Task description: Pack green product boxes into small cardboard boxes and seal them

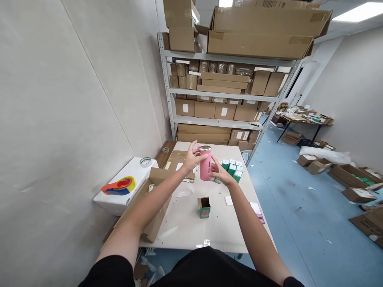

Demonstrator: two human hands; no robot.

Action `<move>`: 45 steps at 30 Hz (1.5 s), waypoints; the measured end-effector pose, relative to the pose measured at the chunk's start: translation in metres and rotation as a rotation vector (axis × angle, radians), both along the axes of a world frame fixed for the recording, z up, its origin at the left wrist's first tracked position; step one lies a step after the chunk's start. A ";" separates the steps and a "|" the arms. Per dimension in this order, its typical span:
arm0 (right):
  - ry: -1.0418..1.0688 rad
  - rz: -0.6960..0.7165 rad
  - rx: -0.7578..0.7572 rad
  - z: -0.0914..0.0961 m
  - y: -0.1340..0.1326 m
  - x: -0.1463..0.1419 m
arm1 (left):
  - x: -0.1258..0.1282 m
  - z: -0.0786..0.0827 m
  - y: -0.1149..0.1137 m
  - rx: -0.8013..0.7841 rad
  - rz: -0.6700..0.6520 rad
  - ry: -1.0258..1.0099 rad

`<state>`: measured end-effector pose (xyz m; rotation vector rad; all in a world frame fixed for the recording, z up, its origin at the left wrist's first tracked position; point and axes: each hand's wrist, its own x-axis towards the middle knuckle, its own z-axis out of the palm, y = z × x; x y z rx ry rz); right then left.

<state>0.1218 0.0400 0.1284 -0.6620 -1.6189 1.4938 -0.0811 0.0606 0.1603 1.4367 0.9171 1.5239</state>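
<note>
Up in front of me, above the table, is a pink tumbler (205, 169) with a shiny metal lid, held upright. My left hand (191, 158) grips its upper left side, with the thumb across the front. Fingers of my right hand (220, 173) close on its lower right side. Below, on the table (191, 231), stands a small green box (205, 213) with its top flaps open. Behind my right hand are several green boxes (237, 175) with white tops.
An open cardboard box (157, 227) lies along the table's left side. Beyond it, a white surface holds a tape dispenser (118, 186) and a tape roll (145, 160). A phone (257, 212) rests at the right edge. Metal shelving (221, 92) with cartons stands behind.
</note>
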 end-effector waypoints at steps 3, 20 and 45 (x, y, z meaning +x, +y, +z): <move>0.048 -0.007 -0.021 -0.007 -0.001 -0.006 | -0.001 0.022 0.006 0.002 -0.088 0.008; 0.074 -0.119 0.053 0.024 0.005 -0.009 | 0.010 0.061 0.004 -0.117 -0.165 0.070; 0.113 0.059 -0.026 0.004 0.004 0.016 | 0.025 0.024 0.001 -0.109 -0.253 -0.093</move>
